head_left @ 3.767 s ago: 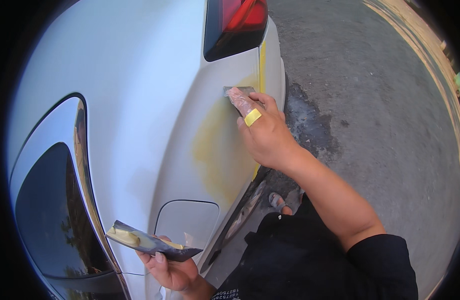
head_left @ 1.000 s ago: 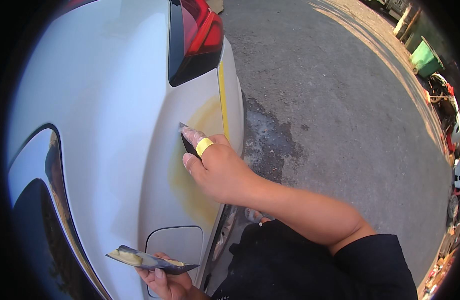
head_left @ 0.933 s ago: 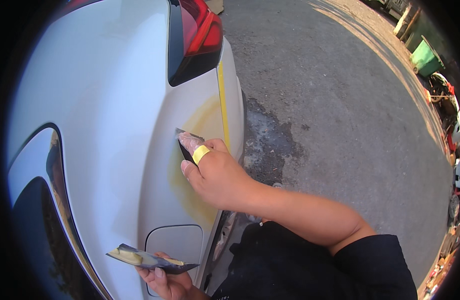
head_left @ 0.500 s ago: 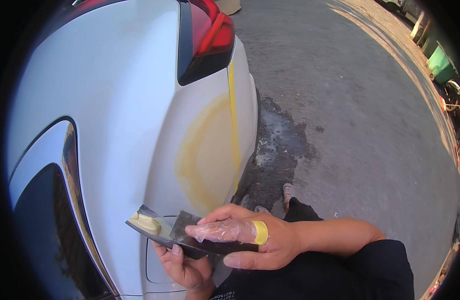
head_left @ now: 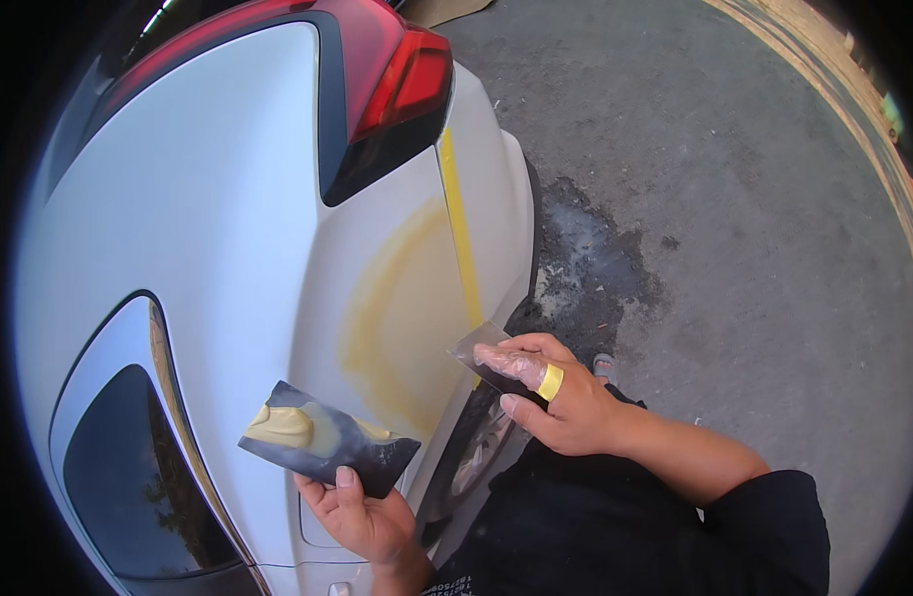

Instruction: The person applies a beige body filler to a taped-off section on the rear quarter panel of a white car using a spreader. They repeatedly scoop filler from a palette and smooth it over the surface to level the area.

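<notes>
Step, as judged: spreading filler. Left hand (head_left: 365, 519) grips a dark board (head_left: 369, 459) (serving as palette) bearing cream paste (head_left: 280, 427); right hand (head_left: 573, 407), one finger wrapped in clear film (head_left: 511, 365), grasps a scraper (head_left: 466, 348) near the yellowish patch (head_left: 369, 313) on the white car (head_left: 223, 199), contact unclear. Another stroke would call for flat, light pressure.

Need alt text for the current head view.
Left hand holds a dark plate bearing pale-yellow paste; right hand holds a dark flat spreader near a white car. Its yellow-edged patch lies beside yellow tape, below the red tail light.
</notes>
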